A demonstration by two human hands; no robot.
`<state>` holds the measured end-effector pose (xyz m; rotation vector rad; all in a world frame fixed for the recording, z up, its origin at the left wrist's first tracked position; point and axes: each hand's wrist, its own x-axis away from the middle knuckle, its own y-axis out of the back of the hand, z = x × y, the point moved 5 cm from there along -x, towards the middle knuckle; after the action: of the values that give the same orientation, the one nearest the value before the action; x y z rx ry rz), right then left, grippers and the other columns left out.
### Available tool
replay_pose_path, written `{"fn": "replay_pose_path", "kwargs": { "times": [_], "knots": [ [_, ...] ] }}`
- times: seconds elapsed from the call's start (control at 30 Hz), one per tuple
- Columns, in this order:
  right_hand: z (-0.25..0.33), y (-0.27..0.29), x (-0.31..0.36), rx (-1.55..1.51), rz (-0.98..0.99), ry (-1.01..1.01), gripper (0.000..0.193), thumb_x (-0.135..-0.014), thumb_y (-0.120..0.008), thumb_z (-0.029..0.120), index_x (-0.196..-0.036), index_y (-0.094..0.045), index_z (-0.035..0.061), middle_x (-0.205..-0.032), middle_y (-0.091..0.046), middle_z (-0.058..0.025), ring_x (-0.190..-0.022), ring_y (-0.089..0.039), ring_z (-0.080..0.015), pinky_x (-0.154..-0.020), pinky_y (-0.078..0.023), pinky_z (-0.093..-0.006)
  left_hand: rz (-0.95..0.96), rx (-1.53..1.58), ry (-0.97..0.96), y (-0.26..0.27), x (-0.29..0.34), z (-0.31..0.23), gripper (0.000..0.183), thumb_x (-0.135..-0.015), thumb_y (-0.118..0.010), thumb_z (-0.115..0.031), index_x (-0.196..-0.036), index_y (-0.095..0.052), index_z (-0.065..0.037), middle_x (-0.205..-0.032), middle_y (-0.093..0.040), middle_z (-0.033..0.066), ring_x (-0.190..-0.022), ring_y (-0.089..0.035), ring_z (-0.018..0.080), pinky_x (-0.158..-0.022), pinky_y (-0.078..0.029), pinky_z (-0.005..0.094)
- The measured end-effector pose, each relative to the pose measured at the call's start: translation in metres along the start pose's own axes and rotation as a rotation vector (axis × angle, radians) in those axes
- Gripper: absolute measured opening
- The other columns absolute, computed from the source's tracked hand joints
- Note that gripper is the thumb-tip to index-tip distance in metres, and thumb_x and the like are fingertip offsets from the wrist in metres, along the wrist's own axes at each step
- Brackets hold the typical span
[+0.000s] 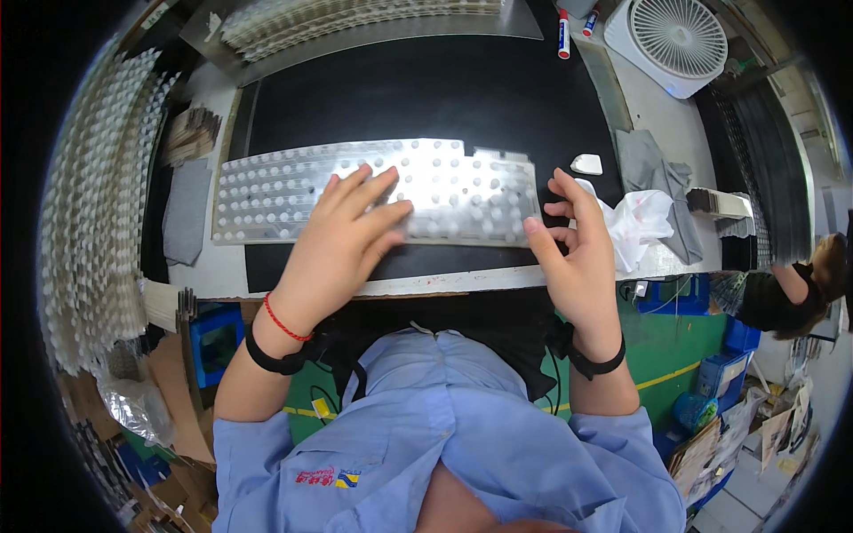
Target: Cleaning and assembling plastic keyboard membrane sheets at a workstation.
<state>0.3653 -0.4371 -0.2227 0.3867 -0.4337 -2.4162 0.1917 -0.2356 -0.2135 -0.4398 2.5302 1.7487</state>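
A clear keyboard membrane sheet (435,200) dotted with rows of whitish domes lies across the black mat (373,89) near the table's front edge. Light glares off its middle. My left hand (351,218) rests over its centre, palm down, fingers spread. At the sheet's right end is my right hand (577,240), with its thumb tip at the edge and its fingers apart and slightly bent. Nothing shows between thumb and fingers there. Just beyond the right fingers sits a small white block (586,164), and a crumpled white plastic bag (635,226) lies beside that hand.
Tall stacks of similar domed sheets (98,213) line the left side; another stack (355,27) stands at the back. A white fan (671,40), red marker (564,35) and grey cloth (657,173) are on the right. Another person (782,293) appears at the far right.
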Motion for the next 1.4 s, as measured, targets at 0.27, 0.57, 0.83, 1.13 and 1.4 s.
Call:
{"fn": "replay_pose_path", "kwargs": {
  "times": [0.27,0.57,0.83,1.13,1.4],
  "knots": [
    [-0.008,-0.015,-0.01,-0.691,0.194,-0.31,0.071,-0.109,-0.037,0.049,-0.152,-0.033,-0.0073,-0.123,-0.064,-0.0222,-0.1,-0.068,-0.0233,-0.077,-0.059,-0.0316,-0.424,0.298,0.13,0.032,-0.012,0.038,0.021,-0.1,-0.06,-0.008,-0.119,-0.069,-0.003,-0.131,-0.068,0.0136,-0.131,-0.057,0.0386,-0.119,-0.033,0.0515],
    [-0.012,0.002,0.031,-0.743,0.228,-0.458,0.061,-0.109,-0.046,0.029,-0.155,-0.031,-0.0075,-0.127,-0.066,-0.0183,-0.105,-0.067,-0.019,-0.085,-0.056,-0.0306,-0.084,0.034,-0.137,0.001,0.04,-0.046,0.038,-0.074,-0.082,-0.016,-0.111,-0.073,-0.011,-0.12,-0.07,0.0055,-0.106,-0.065,0.0277,-0.085,-0.051,0.0401],
    [-0.025,0.01,0.04,-0.602,0.142,-0.502,0.05,-0.105,-0.054,0.007,-0.15,-0.038,-0.0078,-0.112,-0.072,-0.0158,-0.091,-0.07,-0.0146,-0.071,-0.058,-0.0267,0.001,0.089,-0.045,-0.006,0.032,-0.038,0.043,-0.075,-0.082,-0.012,-0.116,-0.071,-0.007,-0.129,-0.065,0.011,-0.113,-0.059,0.0337,-0.098,-0.046,0.0451],
    [-0.023,0.005,0.039,-0.57,0.071,-0.437,0.048,-0.099,-0.065,0.003,-0.141,-0.046,-0.0087,-0.095,-0.074,-0.012,-0.081,-0.07,-0.012,-0.067,-0.056,-0.0243,-0.118,0.284,0.008,-0.014,-0.028,-0.075,0.053,-0.078,-0.061,0.003,-0.13,-0.065,-0.005,-0.102,-0.053,0.014,-0.095,-0.052,0.0317,-0.089,-0.042,0.0411],
    [-0.027,0.016,0.038,-0.504,0.054,-0.397,0.055,-0.099,-0.067,0.008,-0.146,-0.042,-0.006,-0.097,-0.072,-0.0109,-0.08,-0.067,-0.0107,-0.067,-0.054,-0.0233,-0.073,0.426,0.061,-0.041,-0.038,-0.06,0.03,-0.077,-0.05,0.011,-0.1,-0.062,-0.004,-0.108,-0.046,0.0126,-0.1,-0.048,0.0272,-0.089,-0.042,0.034]
  ]
}}
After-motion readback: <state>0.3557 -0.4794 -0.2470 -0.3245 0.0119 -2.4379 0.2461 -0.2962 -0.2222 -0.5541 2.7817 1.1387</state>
